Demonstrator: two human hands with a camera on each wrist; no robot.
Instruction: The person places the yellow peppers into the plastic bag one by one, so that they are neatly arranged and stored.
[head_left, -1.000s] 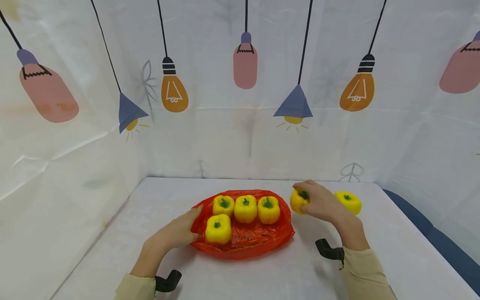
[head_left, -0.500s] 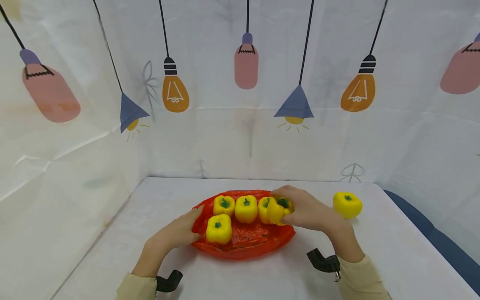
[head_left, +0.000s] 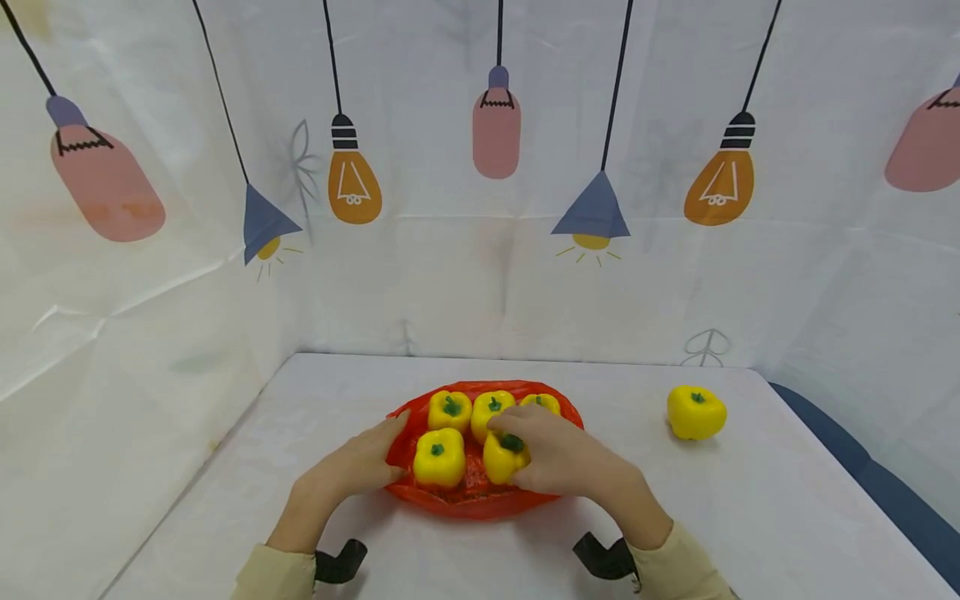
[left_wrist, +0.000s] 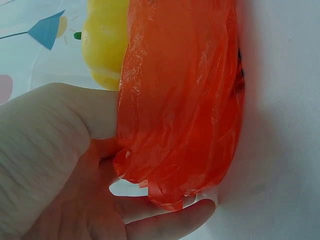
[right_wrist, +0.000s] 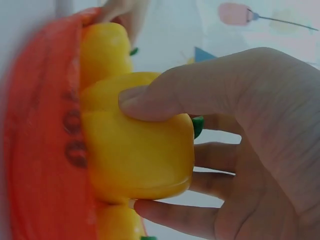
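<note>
A red plastic bag (head_left: 465, 504), spread wide with its mouth up, lies mid-table and bears several yellow bell peppers (head_left: 438, 458). At its left side my left hand (head_left: 356, 462) grips the rim; in the left wrist view the thumb passes behind the red plastic (left_wrist: 175, 100) while the fingers lie along the outside. My right hand (head_left: 558, 450) holds another yellow bell pepper (right_wrist: 140, 150) between thumb and fingers, low over the bag's front right. Its green stem points up. The right hand partly covers the peppers behind it. Whether the held pepper touches the bag's bottom is hidden.
One yellow bell pepper (head_left: 696, 412) stands alone on the white table (head_left: 750, 517), right of the bag. White sheets printed with lamps (head_left: 495, 275) hang behind and at the sides. A dark blue surface (head_left: 847, 467) shows past the table's right edge.
My right hand has carried a bell pepper leftward from the table, over the bag's right rim, to the front beside another pepper. The left hand has stayed on the rim.
</note>
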